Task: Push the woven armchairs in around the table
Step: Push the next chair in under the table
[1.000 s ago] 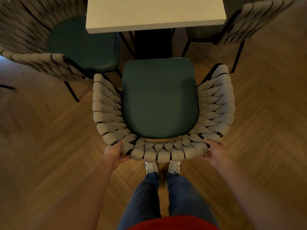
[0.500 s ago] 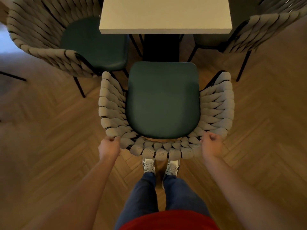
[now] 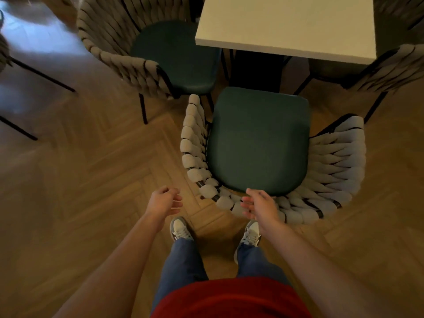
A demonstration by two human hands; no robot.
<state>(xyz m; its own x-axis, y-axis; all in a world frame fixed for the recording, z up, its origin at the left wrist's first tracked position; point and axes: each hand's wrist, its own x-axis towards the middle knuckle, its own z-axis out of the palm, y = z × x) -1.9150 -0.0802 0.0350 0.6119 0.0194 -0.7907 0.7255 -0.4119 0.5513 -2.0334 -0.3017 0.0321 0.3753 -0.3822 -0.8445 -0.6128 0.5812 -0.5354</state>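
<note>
- The near armchair (image 3: 259, 143) stands in front of the table (image 3: 286, 24), its seat's front edge just short of the tabletop.
- The left hand (image 3: 164, 201) hangs over the floor (image 3: 80, 180), fingers loosely curled, holding nothing.
- The right hand (image 3: 258, 205) hovers over the woven back, fingers relaxed, gripping nothing.
- A second armchair (image 3: 160, 53) stands at the table's left side.

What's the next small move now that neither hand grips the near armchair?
Probably take hold of the near armchair again at its woven back and nudge it forward. Its green seat stops short of the table edge. The left hand hangs over the floor; the right hand hovers by the backrest, fingers relaxed.
</note>
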